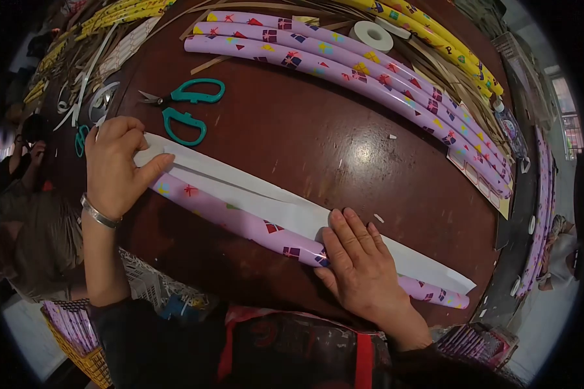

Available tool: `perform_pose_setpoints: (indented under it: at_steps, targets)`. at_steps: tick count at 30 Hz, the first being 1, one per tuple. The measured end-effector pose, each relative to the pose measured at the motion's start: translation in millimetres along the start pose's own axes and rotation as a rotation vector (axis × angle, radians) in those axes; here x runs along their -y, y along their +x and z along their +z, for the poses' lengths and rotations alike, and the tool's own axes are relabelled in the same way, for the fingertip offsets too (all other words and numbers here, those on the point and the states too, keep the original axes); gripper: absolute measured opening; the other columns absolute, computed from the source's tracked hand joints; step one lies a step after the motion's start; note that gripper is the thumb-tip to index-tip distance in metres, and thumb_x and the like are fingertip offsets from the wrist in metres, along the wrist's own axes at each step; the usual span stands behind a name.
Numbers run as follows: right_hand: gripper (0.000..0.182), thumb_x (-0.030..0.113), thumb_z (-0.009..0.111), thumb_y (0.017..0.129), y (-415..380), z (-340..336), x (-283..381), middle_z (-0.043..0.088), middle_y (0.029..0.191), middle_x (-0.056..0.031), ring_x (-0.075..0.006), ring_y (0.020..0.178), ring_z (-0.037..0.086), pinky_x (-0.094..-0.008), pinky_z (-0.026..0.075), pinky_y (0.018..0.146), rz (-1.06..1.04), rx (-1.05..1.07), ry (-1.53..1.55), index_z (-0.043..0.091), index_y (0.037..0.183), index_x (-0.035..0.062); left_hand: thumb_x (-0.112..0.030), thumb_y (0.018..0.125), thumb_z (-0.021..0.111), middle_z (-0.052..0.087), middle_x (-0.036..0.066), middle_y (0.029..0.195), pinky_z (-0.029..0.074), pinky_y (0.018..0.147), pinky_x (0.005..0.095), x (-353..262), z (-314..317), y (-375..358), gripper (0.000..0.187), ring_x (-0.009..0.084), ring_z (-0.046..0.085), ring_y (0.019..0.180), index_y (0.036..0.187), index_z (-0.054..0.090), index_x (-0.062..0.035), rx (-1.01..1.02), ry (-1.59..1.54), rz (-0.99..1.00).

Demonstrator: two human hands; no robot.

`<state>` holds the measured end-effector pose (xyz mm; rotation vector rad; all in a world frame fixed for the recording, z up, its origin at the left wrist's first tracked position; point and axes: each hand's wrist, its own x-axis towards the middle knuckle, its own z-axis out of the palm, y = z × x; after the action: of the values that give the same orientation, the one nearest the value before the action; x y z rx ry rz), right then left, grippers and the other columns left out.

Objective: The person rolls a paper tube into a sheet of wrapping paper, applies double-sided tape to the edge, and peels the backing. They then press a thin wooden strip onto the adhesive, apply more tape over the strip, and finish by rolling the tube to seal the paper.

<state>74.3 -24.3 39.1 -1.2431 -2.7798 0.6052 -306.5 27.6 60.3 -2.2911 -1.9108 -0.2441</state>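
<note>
A lilac gift-wrap roll (246, 223) with printed presents lies slantwise across the table, its white inner side (291, 212) showing along a loose long edge. At the roll's left end, my left hand (115, 165) curls its fingers and thumb around the paper; the exact grip is partly hidden. Toward the right end, my right hand (362, 262) rests flat on the roll and the white flap, fingers stretched out. Teal-handled scissors (187, 118) lie with blades apart just beyond my left hand.
Several finished lilac rolls (344, 61) lie at the back, with yellow rolls (435, 39) behind them. A white tape roll (372, 35) sits among brown strips. A second pair of teal scissors (80, 140) is at left. Another person's hand (37, 152) shows at far left.
</note>
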Motion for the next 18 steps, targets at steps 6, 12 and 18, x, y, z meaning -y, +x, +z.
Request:
perform_pose_setpoints:
  at_steps: [6,12,18]
  targets:
    - [0.057,0.035,0.068,0.089,-1,2,-2,0.045,0.147,-0.0258,-0.0399,0.140,0.041,-0.0597,0.040,0.106,-0.006,-0.011,0.006,0.056,0.130,-0.0036,-0.038,0.070,0.081,0.061,0.007,0.103,0.037,0.096,0.0526,-12,6,4,0.040,0.0308,0.057,0.102,0.075,0.058,-0.0054,-0.012,0.080,-0.030]
    - [0.058,0.033,0.070,0.088,-1,1,-1,0.045,0.147,-0.0252,-0.0397,0.139,0.041,-0.0596,0.040,0.106,0.000,-0.007,0.013,0.056,0.130,-0.0031,-0.037,0.069,0.081,0.062,0.006,0.103,0.037,0.098,0.0546,-11,12,4,0.039,0.0305,0.058,0.102,0.073,0.058,-0.0059,-0.026,0.084,-0.042]
    - [0.058,0.033,0.070,0.087,-1,0,0,0.045,0.148,-0.0245,-0.0395,0.140,0.041,-0.0592,0.039,0.107,0.008,0.005,0.011,0.055,0.131,-0.0025,-0.036,0.068,0.082,0.062,0.005,0.102,0.037,0.098,0.0541,-12,14,5,0.038,0.0293,0.058,0.101,0.073,0.059,-0.0061,-0.028,0.093,-0.043]
